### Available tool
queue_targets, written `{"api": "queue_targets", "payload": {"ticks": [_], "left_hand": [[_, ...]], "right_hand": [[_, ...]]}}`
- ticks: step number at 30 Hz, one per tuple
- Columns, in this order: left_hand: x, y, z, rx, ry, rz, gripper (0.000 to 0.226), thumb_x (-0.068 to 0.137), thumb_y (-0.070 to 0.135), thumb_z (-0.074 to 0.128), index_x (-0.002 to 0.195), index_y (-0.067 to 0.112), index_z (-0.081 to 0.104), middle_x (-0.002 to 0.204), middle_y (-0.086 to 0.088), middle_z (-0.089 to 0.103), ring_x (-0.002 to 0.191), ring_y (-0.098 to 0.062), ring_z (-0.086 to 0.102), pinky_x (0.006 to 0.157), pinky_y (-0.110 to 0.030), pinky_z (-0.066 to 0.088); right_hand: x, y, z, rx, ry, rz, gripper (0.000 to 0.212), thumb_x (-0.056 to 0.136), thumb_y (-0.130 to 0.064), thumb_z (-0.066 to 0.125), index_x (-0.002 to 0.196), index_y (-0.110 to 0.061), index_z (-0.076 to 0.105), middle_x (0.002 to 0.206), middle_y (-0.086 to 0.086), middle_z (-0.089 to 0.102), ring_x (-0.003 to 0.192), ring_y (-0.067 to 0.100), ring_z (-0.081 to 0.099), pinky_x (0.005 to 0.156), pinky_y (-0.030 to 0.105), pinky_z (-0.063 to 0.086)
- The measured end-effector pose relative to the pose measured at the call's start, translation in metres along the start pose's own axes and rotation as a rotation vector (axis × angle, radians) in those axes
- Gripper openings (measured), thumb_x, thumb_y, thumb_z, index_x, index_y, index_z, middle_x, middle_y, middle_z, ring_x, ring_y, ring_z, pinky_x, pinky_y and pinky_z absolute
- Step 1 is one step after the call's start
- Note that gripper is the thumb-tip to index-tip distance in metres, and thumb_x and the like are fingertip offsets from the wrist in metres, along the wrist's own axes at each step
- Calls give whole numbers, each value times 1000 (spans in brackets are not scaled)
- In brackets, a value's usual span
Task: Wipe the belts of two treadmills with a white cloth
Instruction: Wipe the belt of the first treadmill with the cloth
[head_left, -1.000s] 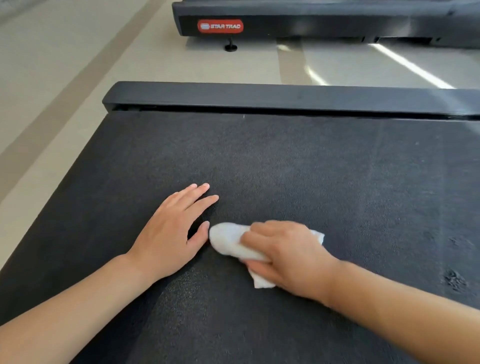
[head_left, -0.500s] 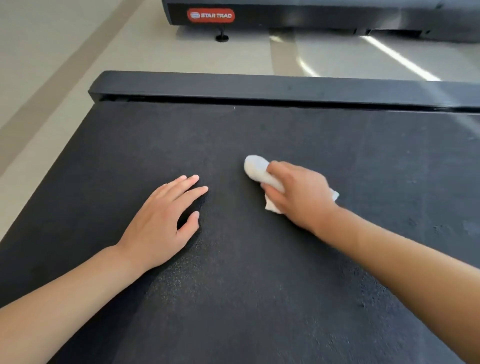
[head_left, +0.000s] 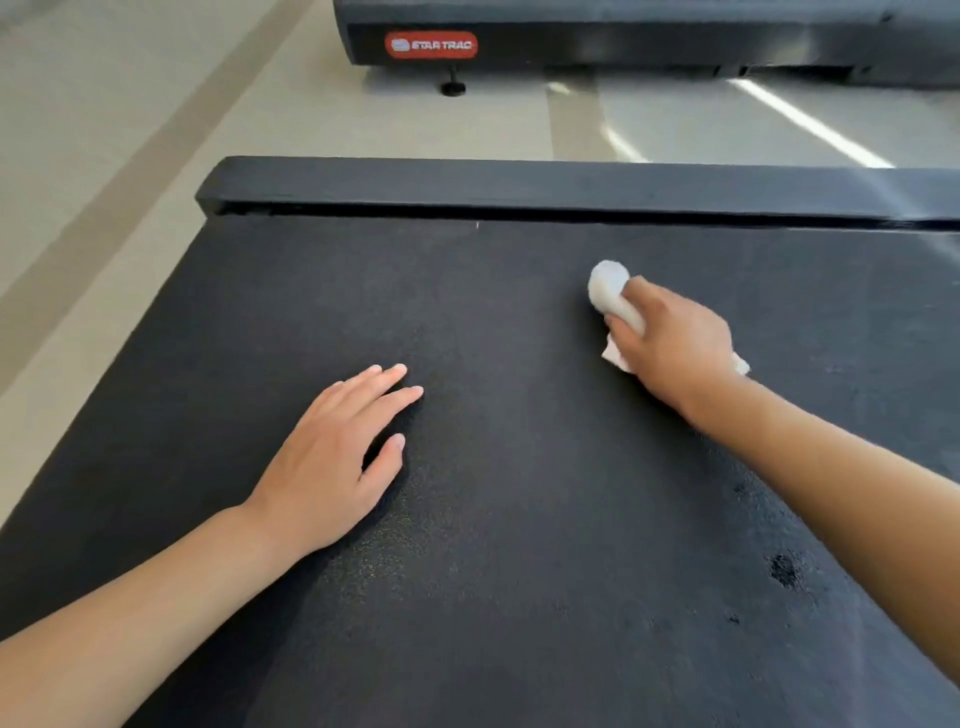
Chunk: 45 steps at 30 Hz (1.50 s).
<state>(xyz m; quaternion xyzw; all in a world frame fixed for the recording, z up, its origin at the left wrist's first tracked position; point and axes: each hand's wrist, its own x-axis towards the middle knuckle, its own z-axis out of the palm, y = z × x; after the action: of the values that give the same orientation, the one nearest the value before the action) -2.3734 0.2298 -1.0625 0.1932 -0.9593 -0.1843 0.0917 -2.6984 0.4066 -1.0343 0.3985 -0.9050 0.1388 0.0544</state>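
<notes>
A black treadmill belt (head_left: 519, 322) fills most of the view. My right hand (head_left: 675, 348) is shut on a bunched white cloth (head_left: 609, 286) and presses it onto the belt at the right, a short way from the far rail. The cloth's rounded end sticks out past my fingers and a corner shows under my palm. My left hand (head_left: 332, 457) lies flat on the belt at the left of centre, fingers apart, holding nothing. A second treadmill (head_left: 649, 36) with a red STAR TRAC badge (head_left: 431, 45) stands across the floor at the top.
A black side rail (head_left: 519, 184) borders the belt's far edge. Beyond it is pale floor (head_left: 130, 104) with a tan stripe and a bright strip of light. A dark scuff (head_left: 783, 569) marks the belt near my right forearm.
My right hand has swept the cloth from beside my left thumb away and to the right, towards the far rail. My left hand has stayed flat in place.
</notes>
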Motion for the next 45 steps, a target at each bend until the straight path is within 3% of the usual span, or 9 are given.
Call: {"api": "queue_targets", "payload": {"ticks": [8, 15, 19, 26, 30, 33, 39, 43, 45], "left_hand": [[1, 1, 2, 10, 34, 8, 56, 101, 41, 40, 152, 25, 53, 165, 9, 40, 157, -11, 28, 128, -42, 26], [-1, 2, -1, -2, 15, -8, 57, 102, 44, 36, 153, 26, 52, 166, 10, 37, 157, -12, 26, 128, -43, 25], [-3, 1, -2, -16, -4, -1, 57, 102, 45, 35, 155, 28, 50, 167, 13, 35, 158, -9, 24, 129, -40, 23], [9, 1, -15, -256, 157, -162, 39, 102, 18, 62, 137, 34, 66, 148, 24, 55, 144, 6, 41, 116, -11, 24], [7, -2, -11, -91, 70, -105, 43, 101, 30, 57, 144, 29, 61, 157, 17, 47, 152, -6, 33, 123, -29, 24], [2, -3, -11, -50, 6, -86, 55, 98, 39, 48, 152, 27, 53, 164, 14, 38, 157, -5, 23, 123, -19, 12], [0, -4, -9, -17, 5, -56, 58, 99, 44, 41, 154, 26, 50, 166, 11, 37, 157, -7, 24, 127, -26, 16], [1, -2, -8, -7, 6, -57, 56, 99, 39, 43, 152, 22, 52, 165, 8, 40, 157, -11, 26, 126, -28, 17], [2, -3, -8, 2, 3, -50, 58, 99, 40, 41, 152, 21, 52, 165, 6, 40, 157, -12, 26, 126, -27, 16]], "right_hand": [[-146, -94, -7, 276, -375, -1005, 18, 95, -38, 54, 99, -20, 54, 88, -1, 54, 72, 24, 52, 59, 35, 39], [21, 12, -2, 36, -16, 55, 23, 99, -44, 50, 102, -22, 51, 94, 0, 64, 91, 33, 62, 67, 37, 39], [-21, -20, 4, 56, -30, -89, 22, 97, -44, 53, 92, -25, 43, 86, -4, 56, 83, 29, 60, 67, 39, 46], [-110, -76, 3, 270, -287, -966, 22, 99, -39, 51, 98, -18, 56, 87, -3, 53, 72, 21, 51, 58, 36, 42], [-29, -17, 6, 151, -105, -337, 23, 92, -48, 53, 99, -27, 59, 93, -9, 61, 90, 23, 63, 73, 37, 48], [3, 12, 5, 11, 48, 58, 21, 99, -43, 50, 97, -22, 48, 91, -2, 61, 83, 31, 60, 64, 37, 39], [-123, -84, -2, 195, -185, -586, 24, 83, -38, 67, 89, -28, 46, 83, -5, 55, 75, 25, 60, 61, 38, 49], [-207, -119, -2, 138, -356, -1064, 15, 104, -23, 22, 97, -28, 34, 82, -8, 42, 64, 16, 40, 55, 29, 28], [-192, -115, -3, 195, -445, -1122, 6, 101, -31, 43, 98, -29, 38, 85, -8, 48, 68, 17, 45, 58, 31, 34]]}}
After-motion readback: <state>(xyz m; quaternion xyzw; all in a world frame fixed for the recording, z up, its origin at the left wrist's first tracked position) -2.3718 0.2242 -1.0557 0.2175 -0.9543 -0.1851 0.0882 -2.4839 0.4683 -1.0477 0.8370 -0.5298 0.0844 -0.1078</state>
